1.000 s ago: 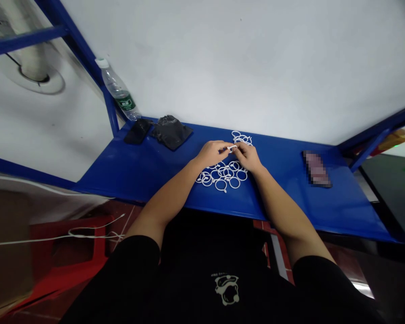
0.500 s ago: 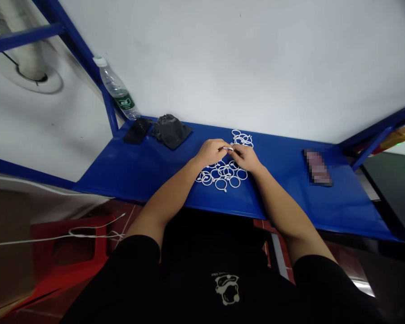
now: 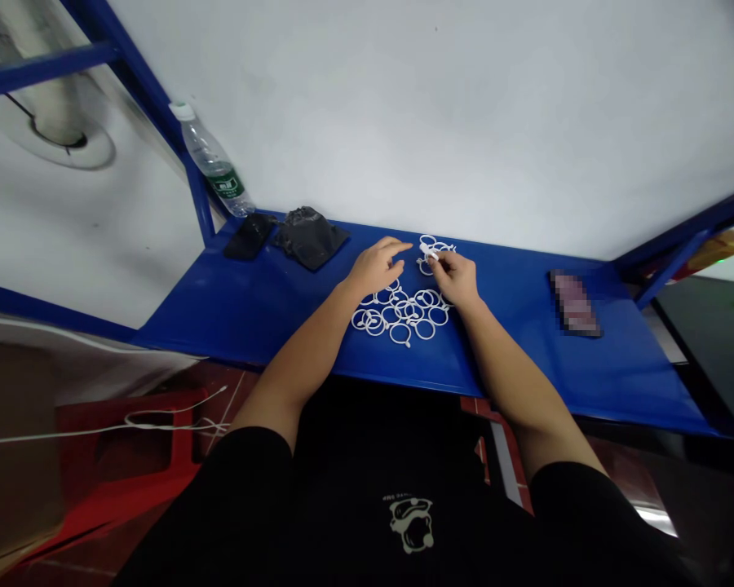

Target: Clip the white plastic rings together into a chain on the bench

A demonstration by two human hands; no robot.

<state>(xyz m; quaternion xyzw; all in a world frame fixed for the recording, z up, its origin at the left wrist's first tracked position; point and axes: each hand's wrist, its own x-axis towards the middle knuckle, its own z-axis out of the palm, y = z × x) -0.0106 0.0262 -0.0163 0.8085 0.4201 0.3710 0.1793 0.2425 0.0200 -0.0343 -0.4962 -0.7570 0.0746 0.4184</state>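
Note:
My right hand point(image 3: 457, 277) pinches a white curtain ring point(image 3: 429, 249) between thumb and fingers, above a small group of rings at the back of the blue table. Part of that group is hidden behind the hand and the held ring. To its left, my left hand point(image 3: 374, 269) is open and holds nothing, thumb and fingers apart. Nearer the table's front edge lies a larger pile of white curtain rings point(image 3: 400, 334), several of them overlapping, each with a small knob or eyelet on its rim.
The blue table point(image 3: 514, 350) stands against a white wall. A black pouch point(image 3: 311, 240), a dark phone-like slab point(image 3: 249, 236) and a plastic bottle point(image 3: 218, 175) are at the back left. A pixelated, phone-shaped object point(image 3: 576, 304) lies on the right. Blue frame bars rise at both ends.
My hands have parted. The right one has moved slightly up with the ring over the back group, while the left has let go and opened, shifting a little left.

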